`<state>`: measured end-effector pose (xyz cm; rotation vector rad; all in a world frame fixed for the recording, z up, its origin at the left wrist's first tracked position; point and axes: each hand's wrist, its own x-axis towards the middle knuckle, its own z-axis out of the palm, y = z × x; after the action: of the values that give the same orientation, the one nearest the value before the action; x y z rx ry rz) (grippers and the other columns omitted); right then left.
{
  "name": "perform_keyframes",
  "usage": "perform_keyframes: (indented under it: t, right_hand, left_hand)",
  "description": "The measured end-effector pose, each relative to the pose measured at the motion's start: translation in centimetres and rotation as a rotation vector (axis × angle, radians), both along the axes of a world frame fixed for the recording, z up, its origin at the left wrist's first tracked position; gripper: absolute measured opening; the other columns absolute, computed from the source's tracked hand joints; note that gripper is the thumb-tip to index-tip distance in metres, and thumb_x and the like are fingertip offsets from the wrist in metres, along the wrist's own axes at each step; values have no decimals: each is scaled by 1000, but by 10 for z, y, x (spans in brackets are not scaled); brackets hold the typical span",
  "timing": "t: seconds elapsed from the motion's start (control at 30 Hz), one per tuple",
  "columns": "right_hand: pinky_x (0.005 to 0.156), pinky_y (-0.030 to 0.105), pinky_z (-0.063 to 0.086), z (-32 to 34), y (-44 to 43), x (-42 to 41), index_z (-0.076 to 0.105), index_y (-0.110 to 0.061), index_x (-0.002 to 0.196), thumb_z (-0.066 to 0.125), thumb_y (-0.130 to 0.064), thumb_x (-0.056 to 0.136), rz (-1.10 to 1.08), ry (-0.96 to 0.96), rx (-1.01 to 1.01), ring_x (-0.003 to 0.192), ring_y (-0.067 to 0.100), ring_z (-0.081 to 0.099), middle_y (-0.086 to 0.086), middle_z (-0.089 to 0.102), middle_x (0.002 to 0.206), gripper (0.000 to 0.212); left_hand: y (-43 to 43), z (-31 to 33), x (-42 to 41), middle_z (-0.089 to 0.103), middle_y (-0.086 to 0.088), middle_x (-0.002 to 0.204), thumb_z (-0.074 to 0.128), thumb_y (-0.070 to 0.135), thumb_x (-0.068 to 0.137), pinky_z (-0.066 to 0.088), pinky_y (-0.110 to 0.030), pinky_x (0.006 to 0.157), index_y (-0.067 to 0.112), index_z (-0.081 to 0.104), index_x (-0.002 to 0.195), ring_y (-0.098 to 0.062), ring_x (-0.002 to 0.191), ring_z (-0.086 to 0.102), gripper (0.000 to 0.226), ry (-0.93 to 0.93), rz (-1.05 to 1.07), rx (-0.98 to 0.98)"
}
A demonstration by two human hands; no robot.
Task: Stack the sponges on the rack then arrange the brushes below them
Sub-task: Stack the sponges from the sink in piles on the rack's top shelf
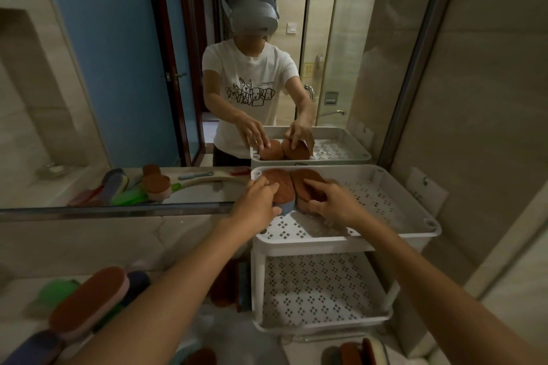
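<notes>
A white two-tier plastic rack (385,241) stands on the counter against the mirror. Two oval sponges with brown scouring tops sit side by side at the back left of its top shelf. My left hand (256,201) grips the left sponge (281,191), which has a blue base. My right hand (332,201) presses on and holds the right sponge (308,184), which has a pale base. The lower shelf (320,290) holds nothing. More sponges (86,299) lie on the counter at the lower left, with something green (56,290) beside them; no brush shows clearly on the counter itself.
A large mirror (124,74) behind the counter reflects a person, the rack, sponges and long-handled brushes. Further sponges (353,352) lie at the bottom edge in front of the rack. A tiled wall (480,127) closes off the right side close to the rack.
</notes>
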<state>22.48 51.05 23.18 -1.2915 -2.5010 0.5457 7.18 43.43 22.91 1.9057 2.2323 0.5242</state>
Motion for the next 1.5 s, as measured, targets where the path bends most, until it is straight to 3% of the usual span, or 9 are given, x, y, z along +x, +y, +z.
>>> perform_keyframes:
  t: [0.43,0.57,0.67,0.77,1.0,1.07,1.17,1.33,1.5]
  right_hand:
    - [115,47,20,1,-17,-12,15,-28,149,47,-41,92,-155,-184,-26,142,38,15,15,12,156,66]
    - [115,50,23,11,-31,-14,26,-26,145,55,-29,86,-176,-26,19,140,37,18,15,21,152,66]
    - [109,37,34,19,-49,-14,49,-13,132,55,-16,84,-181,217,113,131,30,37,15,42,139,49]
    - [86,14,35,25,-83,-14,61,-6,116,52,-8,85,-244,462,216,111,20,53,11,55,124,32]
    - [68,5,42,-20,-199,-14,66,-4,101,55,-2,86,-300,741,166,87,9,57,8,66,104,18]
    - [70,8,42,-49,-233,-9,65,-3,103,55,-4,86,-351,695,96,87,13,59,10,67,104,20]
    - [83,31,46,-105,-276,5,63,-3,108,56,-8,87,-484,564,-88,98,24,63,13,67,109,23]
    - [93,35,40,-193,-331,45,52,-6,124,61,-22,84,-639,160,-302,117,33,50,16,54,124,43]
    - [95,41,42,-230,-357,52,39,-6,131,68,-33,78,-575,-122,-371,121,36,44,17,42,132,66]
  left_hand:
    - [-1,6,6,13,-11,156,57,25,88,24,-35,116,10,22,148,-27,145,13,71,-45,-5,-90]
    - [-8,22,8,8,-9,158,58,25,83,19,-42,118,19,20,149,-31,146,3,77,-97,28,-92]
    - [-23,37,9,39,-13,142,54,18,83,34,-40,109,13,46,134,-30,135,32,51,-104,49,63]
    - [-49,45,11,51,-12,129,51,13,88,41,-33,98,6,59,119,-27,120,49,33,-206,100,234]
    - [-153,10,20,67,-9,101,51,14,89,49,-33,84,7,66,99,-24,96,61,20,-462,153,336]
    - [-184,-20,24,68,-10,95,50,14,89,51,-35,81,8,66,94,-27,90,64,18,-520,155,280]
    - [-221,-80,31,70,-15,97,52,13,89,49,-34,82,6,68,93,-30,94,65,18,-549,154,110]
    - [-272,-166,46,71,-22,98,51,13,89,51,-39,83,4,68,91,-35,94,66,20,-513,133,-206]
    - [-300,-199,51,69,-25,92,45,12,87,52,-40,76,-3,64,86,-38,89,66,25,-576,131,-347]
